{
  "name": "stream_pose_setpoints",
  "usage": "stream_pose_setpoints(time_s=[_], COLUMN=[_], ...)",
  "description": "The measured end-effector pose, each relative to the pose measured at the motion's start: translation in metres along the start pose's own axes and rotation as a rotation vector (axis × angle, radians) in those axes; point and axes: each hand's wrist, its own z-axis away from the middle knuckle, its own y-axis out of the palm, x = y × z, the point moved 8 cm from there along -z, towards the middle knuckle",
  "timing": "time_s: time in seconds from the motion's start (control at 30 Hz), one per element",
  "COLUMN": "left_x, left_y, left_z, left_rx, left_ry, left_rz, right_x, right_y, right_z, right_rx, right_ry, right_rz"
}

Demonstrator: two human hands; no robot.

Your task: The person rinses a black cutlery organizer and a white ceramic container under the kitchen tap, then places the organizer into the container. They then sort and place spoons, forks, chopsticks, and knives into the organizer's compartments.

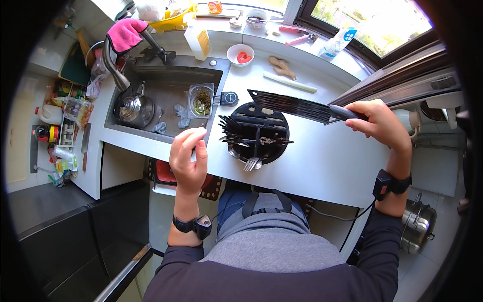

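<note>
My right hand (375,121) is closed round the dark handle of a broad black-bladed kitchen knife (292,106). The blade is ridged, has a hole near its far end, and points left above the counter. Just left of it stands a round black cutlery holder (256,132) with slots in its top. Black utensils (231,127) fill its left side, and a metal fork (251,164) sticks out at the front. My left hand (188,156) is raised left of the holder, apart from it. Its fingers are curled in, with nothing visible in them.
The sink (166,83) at left holds a kettle (133,106) and a clear container (201,99) of greens. A small bowl (240,54) with something red, ginger (283,66) and a pale green stalk (290,82) lie behind the knife. An open window frame (402,75) borders the right.
</note>
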Motion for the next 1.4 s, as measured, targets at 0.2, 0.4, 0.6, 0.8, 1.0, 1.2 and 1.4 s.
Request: stream_pose_setpoints(time_s=[0.2,0.4,0.6,0.8,1.0,1.2,1.4], left_x=[0.024,0.033,0.036,0.036,0.036,0.036,0.032], left_y=[0.001,0.005,0.002,-0.006,-0.012,-0.016,-0.022], left_z=[0.014,0.018,0.017,0.020,0.025,0.034,0.041], left_rx=[0.006,0.015,0.028,0.020,0.000,0.005,0.010], left_ry=[-0.087,-0.111,-0.089,-0.092,-0.108,-0.118,-0.118], left_rz=[-0.006,-0.011,-0.039,-0.066,-0.076,-0.072,-0.064], right_x=[0.007,0.015,0.031,0.039,0.052,0.062,0.076], right_y=[0.009,0.015,0.018,0.003,0.009,0.013,0.035], right_z=[-0.018,-0.035,-0.047,-0.043,-0.049,-0.058,-0.084], right_rx=[0.096,0.135,0.132,0.173,0.252,0.276,0.329], right_ry=[-0.024,-0.110,-0.208,-0.042,-0.033,-0.010,-0.014], right_rz=[0.053,0.178,0.321,0.170,0.228,0.387,0.491])
